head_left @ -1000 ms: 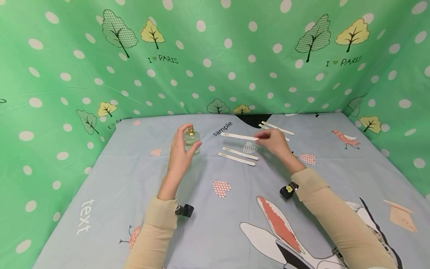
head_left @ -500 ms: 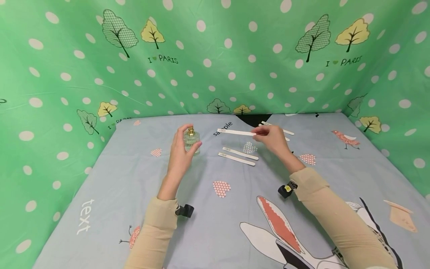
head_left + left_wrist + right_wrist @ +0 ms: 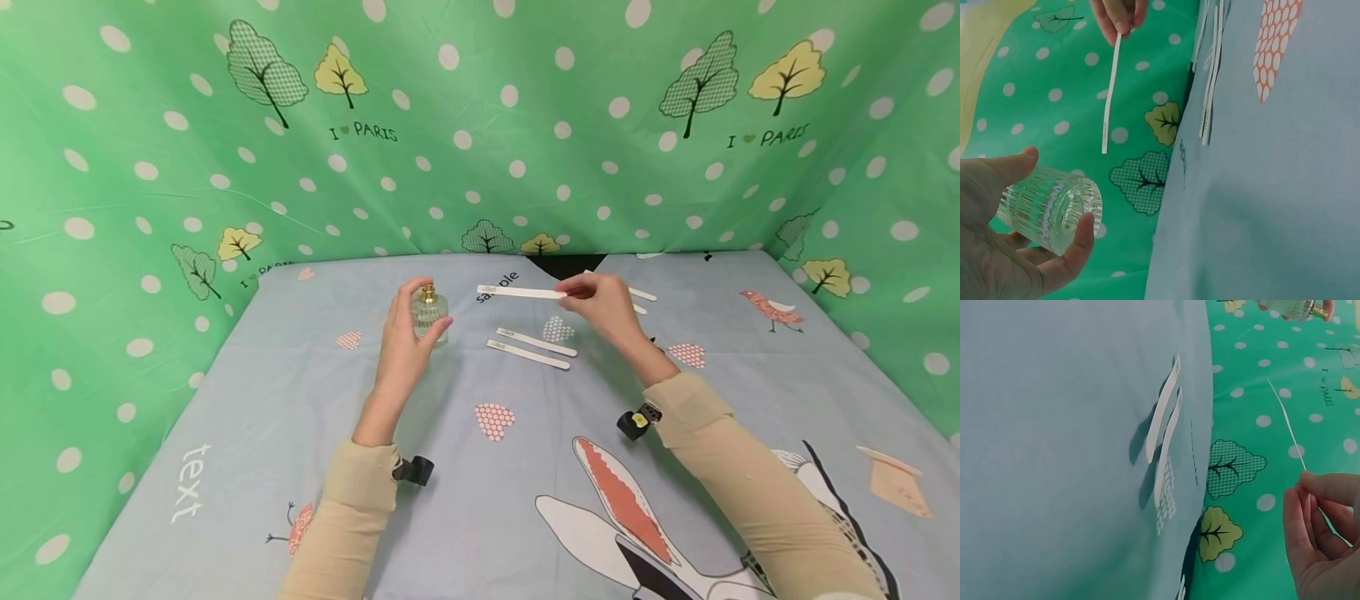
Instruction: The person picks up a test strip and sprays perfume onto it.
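Observation:
My left hand (image 3: 401, 350) grips a clear ribbed glass perfume bottle (image 3: 429, 314) with a gold spray top, index finger up at the top and thumb on the glass. The base of this bottle faces the camera in the left wrist view. Between right thumb and fingers, my right hand (image 3: 607, 312) pinches one end of a white paper scent strip (image 3: 520, 292). Its printed end points left toward the bottle, a gap apart from it. Both held things are raised over the table.
Two more strips, an upper one (image 3: 537, 342) and a lower one (image 3: 528, 355), lie side by side on the grey-blue patterned cloth (image 3: 450, 517). Beyond my right hand lie further strips (image 3: 643, 295), partly hidden. Green dotted curtains (image 3: 480, 125) stand behind and at both sides.
My right hand has moved left and slightly up with the scent strip, bringing its printed end closer to the bottle. The left hand and perfume bottle have hardly moved.

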### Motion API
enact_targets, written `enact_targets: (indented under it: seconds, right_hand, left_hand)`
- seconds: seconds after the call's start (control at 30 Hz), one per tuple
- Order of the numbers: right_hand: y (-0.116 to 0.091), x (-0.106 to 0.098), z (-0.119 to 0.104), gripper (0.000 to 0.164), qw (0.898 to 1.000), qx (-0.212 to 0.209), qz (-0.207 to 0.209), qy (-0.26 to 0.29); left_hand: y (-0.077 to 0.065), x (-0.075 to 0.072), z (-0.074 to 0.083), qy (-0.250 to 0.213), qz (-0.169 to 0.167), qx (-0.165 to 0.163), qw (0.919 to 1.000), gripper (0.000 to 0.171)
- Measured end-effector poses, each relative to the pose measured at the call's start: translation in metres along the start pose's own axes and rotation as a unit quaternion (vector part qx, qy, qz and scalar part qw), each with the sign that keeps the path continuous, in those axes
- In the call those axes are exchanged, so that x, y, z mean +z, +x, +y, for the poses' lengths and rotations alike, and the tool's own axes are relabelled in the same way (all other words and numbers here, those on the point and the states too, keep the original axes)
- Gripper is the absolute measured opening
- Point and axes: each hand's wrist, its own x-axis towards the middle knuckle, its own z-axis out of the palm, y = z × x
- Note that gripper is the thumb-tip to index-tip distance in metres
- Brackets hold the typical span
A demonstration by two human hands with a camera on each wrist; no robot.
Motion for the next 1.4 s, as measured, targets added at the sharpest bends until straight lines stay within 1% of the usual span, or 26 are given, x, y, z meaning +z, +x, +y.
enact_targets:
  seconds: [0.63,1.0,1.23,1.4]
  right_hand:
    - [-0.001,0.002,-0.011,0.017,1.000,-0.010,0.003,-0.001]
    - [-0.002,0.001,-0.016,0.017,1.000,-0.021,0.006,0.011]
    - [-0.003,0.001,-0.020,0.017,0.999,-0.032,0.006,0.015]
    - [-0.003,0.002,-0.021,0.017,0.999,-0.037,0.006,0.016]
  left_hand:
    - [-0.001,0.002,0.000,0.000,-0.006,-0.010,0.9999,0.061]
    - [-0.001,0.006,0.000,0.003,-0.004,0.005,1.0000,0.061]
    - [-0.001,0.007,0.001,0.007,-0.005,0.007,0.9999,0.061]
    - [-0.001,0.007,0.002,0.009,-0.008,0.003,0.9999,0.061]
